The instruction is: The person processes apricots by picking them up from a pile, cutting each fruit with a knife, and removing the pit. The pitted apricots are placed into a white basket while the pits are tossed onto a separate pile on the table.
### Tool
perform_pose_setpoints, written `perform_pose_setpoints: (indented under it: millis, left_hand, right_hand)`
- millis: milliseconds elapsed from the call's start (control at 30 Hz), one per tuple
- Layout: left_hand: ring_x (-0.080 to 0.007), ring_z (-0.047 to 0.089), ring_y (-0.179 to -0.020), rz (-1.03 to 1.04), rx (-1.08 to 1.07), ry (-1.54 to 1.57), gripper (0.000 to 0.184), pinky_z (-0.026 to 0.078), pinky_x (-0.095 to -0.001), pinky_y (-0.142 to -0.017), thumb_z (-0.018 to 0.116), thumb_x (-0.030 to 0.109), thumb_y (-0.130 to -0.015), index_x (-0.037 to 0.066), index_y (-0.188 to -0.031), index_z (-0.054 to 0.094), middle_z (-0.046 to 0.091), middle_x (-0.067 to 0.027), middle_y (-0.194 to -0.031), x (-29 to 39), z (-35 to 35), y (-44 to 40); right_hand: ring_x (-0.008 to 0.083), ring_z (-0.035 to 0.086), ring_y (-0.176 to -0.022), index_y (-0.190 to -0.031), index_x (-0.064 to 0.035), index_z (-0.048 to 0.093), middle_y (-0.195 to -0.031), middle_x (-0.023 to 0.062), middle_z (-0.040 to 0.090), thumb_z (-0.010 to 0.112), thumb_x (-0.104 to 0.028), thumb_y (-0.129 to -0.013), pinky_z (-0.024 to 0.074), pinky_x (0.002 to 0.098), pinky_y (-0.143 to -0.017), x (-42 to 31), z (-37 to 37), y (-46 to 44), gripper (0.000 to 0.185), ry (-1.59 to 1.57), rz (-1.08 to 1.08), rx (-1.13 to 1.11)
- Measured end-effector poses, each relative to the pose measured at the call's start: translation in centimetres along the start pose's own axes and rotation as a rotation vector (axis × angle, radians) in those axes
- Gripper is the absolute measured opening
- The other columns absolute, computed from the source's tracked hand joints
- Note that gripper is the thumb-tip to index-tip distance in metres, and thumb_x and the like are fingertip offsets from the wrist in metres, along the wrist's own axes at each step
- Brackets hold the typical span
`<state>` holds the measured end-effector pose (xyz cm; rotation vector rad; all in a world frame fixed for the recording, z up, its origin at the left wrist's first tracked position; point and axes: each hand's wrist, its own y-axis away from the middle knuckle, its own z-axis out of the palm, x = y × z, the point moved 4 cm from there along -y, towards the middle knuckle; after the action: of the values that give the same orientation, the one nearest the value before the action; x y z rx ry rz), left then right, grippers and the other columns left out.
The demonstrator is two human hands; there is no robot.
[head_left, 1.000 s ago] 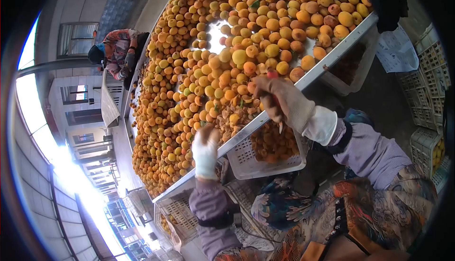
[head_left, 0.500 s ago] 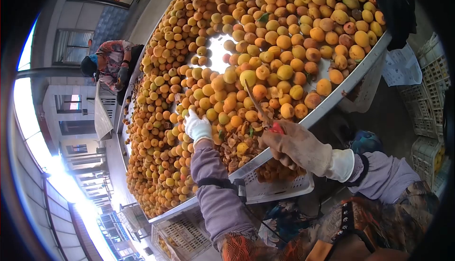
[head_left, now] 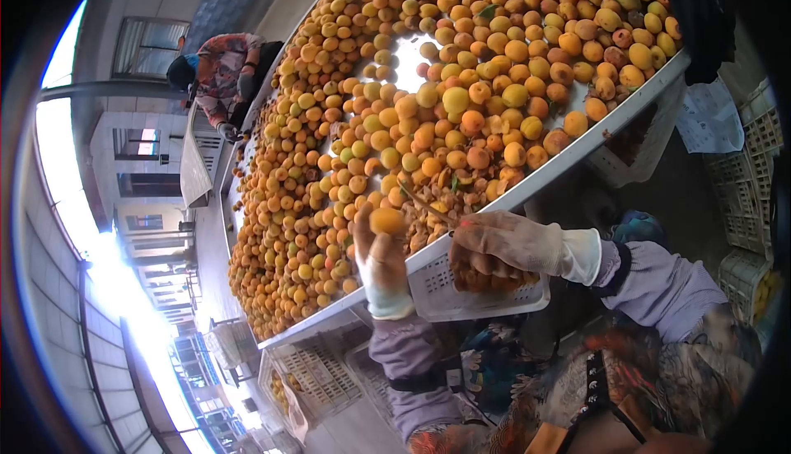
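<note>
My left hand (head_left: 382, 269), in a white glove with stained fingers, is closed around a yellow-orange apricot (head_left: 387, 222) at the near edge of the table. In my right hand (head_left: 523, 245), whose glove is brown with dirt, is a thin, slightly curved knife (head_left: 426, 204) with a bit of red at the handle. Its blade points up and left, close to the held apricot. Below my hands, a white plastic basket (head_left: 437, 296) contains brownish-orange apricot pieces (head_left: 478, 283). More wet pulp and scraps (head_left: 470, 194) lie on the table behind the blade.
Whole apricots (head_left: 305, 182) cover the metal-edged table (head_left: 577, 142). Across it, at the far left, stands a person in a patterned top (head_left: 222, 75). Crates (head_left: 317, 380) sit below at the left, and others (head_left: 746, 174) are stacked at the right. A paper sheet (head_left: 710, 120) hangs nearby.
My left hand has come back from the pile toward my body and now holds an apricot. The knife in my right hand has tipped lower and leftward. The camera view has shifted slightly.
</note>
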<state>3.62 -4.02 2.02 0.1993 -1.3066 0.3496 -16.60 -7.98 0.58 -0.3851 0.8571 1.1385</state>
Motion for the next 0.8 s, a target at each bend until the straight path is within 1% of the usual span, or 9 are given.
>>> perform_pose_setpoints:
  millis: [67,100,167,200,333,400,500,733,800]
  left_hand:
    - [-0.0225,0.049,-0.108,0.006,-0.008,0.13,0.06,0.04,-0.0379,-0.097,0.064,0.021,-0.079,0.004,-0.131,0.039,0.049,-0.0096,-0.118,-0.7,1.3,2.6]
    - [-0.023,0.048,-0.111,0.001,-0.041,0.211,0.06,0.039,-0.0375,-0.097,0.065,0.021,-0.079,0.006,-0.131,0.04,0.049,-0.0099,-0.12,-1.4,1.7,3.6]
    - [-0.0242,0.046,-0.114,-0.04,0.034,0.405,0.058,0.037,-0.038,-0.099,0.064,0.019,-0.079,0.005,-0.13,0.041,0.048,-0.0111,-0.122,-3.0,1.9,5.5]
    - [-0.0253,0.044,-0.117,-0.049,0.04,0.467,0.056,0.035,-0.0394,-0.101,0.063,0.017,-0.08,0.004,-0.13,0.041,0.048,-0.012,-0.125,-3.3,2.4,6.1]
    - [-0.027,0.044,-0.118,-0.053,0.043,0.483,0.056,0.036,-0.0409,-0.102,0.06,0.016,-0.083,0.003,-0.133,0.038,0.046,-0.0127,-0.128,-5.1,1.8,7.3]
    - [-0.0273,0.045,-0.118,-0.042,0.01,0.504,0.056,0.036,-0.0409,-0.101,0.059,0.016,-0.084,0.003,-0.133,0.037,0.046,-0.0131,-0.129,-5.3,1.6,7.2]
    - [-0.0277,0.045,-0.118,-0.036,-0.014,0.522,0.056,0.038,-0.041,-0.101,0.058,0.016,-0.085,0.003,-0.135,0.036,0.045,-0.0135,-0.131,-5.2,1.5,7.2]
    - [-0.0286,0.046,-0.119,0.002,0.039,0.489,0.059,0.038,-0.042,-0.101,0.059,0.019,-0.085,0.004,-0.136,0.034,0.044,-0.0137,-0.133,-4.7,1.6,7.4]
    - [-0.0286,0.046,-0.119,-0.005,0.017,0.504,0.06,0.038,-0.0416,-0.101,0.06,0.019,-0.085,0.004,-0.136,0.034,0.044,-0.014,-0.133,-4.6,1.7,7.4]
  right_hand:
    - [0.0045,0.037,-0.038,-0.093,-0.0058,0.056,-0.059,-0.0019,0.049,0.046,-0.059,-0.088,0.0304,0.0181,-0.032,1.1,0.9,0.1,0.054,-0.028,0.081,-0.116]
    - [0.0045,0.037,-0.038,-0.093,-0.0058,0.056,-0.059,-0.0019,0.049,0.046,-0.059,-0.088,0.0304,0.0181,-0.032,1.5,1.0,0.1,0.054,-0.022,0.088,-0.118]
    - [0.0047,0.036,-0.037,-0.091,-0.0052,0.057,-0.057,-0.0023,0.047,0.044,-0.059,-0.089,0.0293,0.0191,-0.031,2.1,1.4,0.4,0.055,0.058,0.09,-0.146]
    - [0.0066,0.038,-0.04,-0.093,-0.0048,0.061,-0.058,-0.0023,0.043,0.034,-0.05,-0.096,0.0299,0.0214,-0.036,2.0,1.5,0.7,0.053,0.121,0.164,-0.118]
    - [0.0064,0.037,-0.041,-0.092,-0.0046,0.06,-0.057,-0.002,0.042,0.032,-0.049,-0.097,0.0293,0.0214,-0.036,2.1,2.0,0.9,0.053,0.193,0.188,-0.134]
    - [0.0067,0.036,-0.041,-0.091,-0.0043,0.06,-0.056,-0.0022,0.043,0.031,-0.049,-0.097,0.028,0.0218,-0.036,2.6,2.1,0.8,0.053,0.17,0.189,-0.212]
    - [0.0068,0.035,-0.04,-0.091,-0.004,0.06,-0.055,-0.0028,0.044,0.031,-0.049,-0.097,0.0272,0.0222,-0.037,3.4,1.6,0.4,0.054,0.087,0.2,-0.193]
    - [0.0065,0.034,-0.041,-0.088,-0.004,0.06,-0.054,-0.0031,0.042,0.033,-0.053,-0.095,0.0275,0.0217,-0.038,3.0,1.9,0.4,0.057,0.151,0.229,-0.174]
    - [0.0042,0.033,-0.037,-0.089,-0.0062,0.057,-0.054,-0.0048,0.041,0.039,-0.048,-0.095,0.0256,0.0207,-0.034,1.7,1.8,0.2,0.046,0.14,-0.046,-0.197]
